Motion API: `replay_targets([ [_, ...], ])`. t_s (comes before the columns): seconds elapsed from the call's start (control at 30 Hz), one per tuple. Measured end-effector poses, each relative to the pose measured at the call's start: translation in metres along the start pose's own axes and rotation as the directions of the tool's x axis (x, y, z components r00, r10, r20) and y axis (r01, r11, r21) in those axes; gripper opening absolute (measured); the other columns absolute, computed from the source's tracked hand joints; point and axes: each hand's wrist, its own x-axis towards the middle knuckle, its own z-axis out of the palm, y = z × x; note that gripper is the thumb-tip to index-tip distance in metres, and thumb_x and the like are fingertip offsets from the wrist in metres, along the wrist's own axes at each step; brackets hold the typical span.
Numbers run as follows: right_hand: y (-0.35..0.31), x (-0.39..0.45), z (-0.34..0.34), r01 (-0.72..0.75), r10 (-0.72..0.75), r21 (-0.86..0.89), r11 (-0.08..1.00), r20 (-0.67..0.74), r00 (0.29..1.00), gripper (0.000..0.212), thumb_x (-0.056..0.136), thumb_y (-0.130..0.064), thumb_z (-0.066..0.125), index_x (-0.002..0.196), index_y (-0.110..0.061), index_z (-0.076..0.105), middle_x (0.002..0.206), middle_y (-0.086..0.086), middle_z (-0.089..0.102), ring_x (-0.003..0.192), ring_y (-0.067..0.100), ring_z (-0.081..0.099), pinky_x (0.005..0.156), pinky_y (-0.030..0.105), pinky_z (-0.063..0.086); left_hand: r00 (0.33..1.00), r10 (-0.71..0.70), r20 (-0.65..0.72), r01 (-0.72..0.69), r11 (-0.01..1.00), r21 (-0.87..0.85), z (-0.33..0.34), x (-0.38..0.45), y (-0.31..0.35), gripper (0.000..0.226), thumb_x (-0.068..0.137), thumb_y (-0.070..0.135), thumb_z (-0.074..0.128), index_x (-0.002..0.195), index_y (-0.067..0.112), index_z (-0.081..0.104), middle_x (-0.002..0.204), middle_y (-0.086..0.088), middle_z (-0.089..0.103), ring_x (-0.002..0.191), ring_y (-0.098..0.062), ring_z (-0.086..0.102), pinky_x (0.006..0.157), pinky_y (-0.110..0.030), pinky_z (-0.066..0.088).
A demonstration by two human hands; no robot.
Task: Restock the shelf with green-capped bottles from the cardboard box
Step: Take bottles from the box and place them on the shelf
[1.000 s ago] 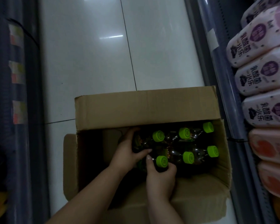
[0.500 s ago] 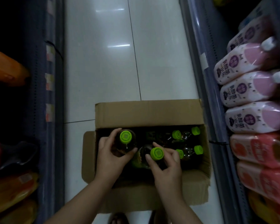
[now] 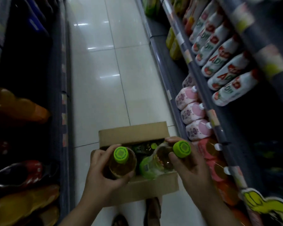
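Item: two green-capped bottles, lower centre of frame, above cardboard box (image 3: 134, 132).
- Left bottle (image 3: 121, 162) being gripped upright by left hand (image 3: 101, 175).
- Right bottle (image 3: 162, 160) being gripped tilted by right hand (image 3: 188, 168).
- Risk: tilted bottle slipping, being dropped onto floor (image 3: 96, 79); shelf (image 3: 203, 88) stock at right being knocked.

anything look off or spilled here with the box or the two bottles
Nothing stands out. The left hand and right hand each grip a capped bottle above the cardboard box. The right one is tilted, only from being carried. No spill shows on the floor.
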Motion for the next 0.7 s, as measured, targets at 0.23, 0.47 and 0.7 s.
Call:
replay_targets([
  [0.23, -0.141, -0.095, -0.056, 0.041, -0.043, -0.013, 0.999, -0.159, 0.986, 0.024, 0.087, -0.039, 0.059, 0.108, -0.027, 0.063, 0.110, -0.003, 0.068, 0.106, 0.015, 0.063, 0.088, 0.028, 0.052, 0.966, 0.144, 0.214, -0.131, 0.989, -0.071, -0.012, -0.042, 0.155, 0.073, 0.050, 0.049, 0.082, 0.118, 0.032, 0.060, 0.105, -0.004, 0.060, 0.102, -0.016, 0.060, 0.092, -0.039, 0.049],
  [0.47, -0.278, -0.244, -0.126, 0.096, -0.182, -0.199, 0.975, -0.474, 0.861, 0.018, 0.091, -0.029, 0.052, 0.104, -0.020, 0.061, 0.103, -0.002, 0.067, 0.096, 0.019, 0.065, 0.083, 0.038, 0.054, 0.811, 0.261, 0.524, -0.085, 0.938, -0.335, 0.015, -0.130, 0.322, 0.064, 0.040, 0.040, 0.085, 0.100, 0.028, 0.066, 0.096, 0.009, 0.074, 0.091, -0.004, 0.068, 0.079, -0.017, 0.049],
  [0.7, -0.354, -0.407, -0.184, 0.011, -0.245, -0.292, 0.956, -0.781, 0.574, 0.039, 0.081, -0.061, 0.052, 0.098, -0.029, 0.065, 0.096, -0.001, 0.068, 0.091, 0.019, 0.065, 0.077, 0.040, 0.055, 0.451, 0.480, 0.752, -0.200, 0.876, -0.439, 0.079, -0.229, 0.456, 0.058, 0.051, 0.065, 0.079, 0.102, 0.042, 0.066, 0.099, 0.021, 0.072, 0.093, 0.003, 0.066, 0.076, -0.012, 0.048],
])
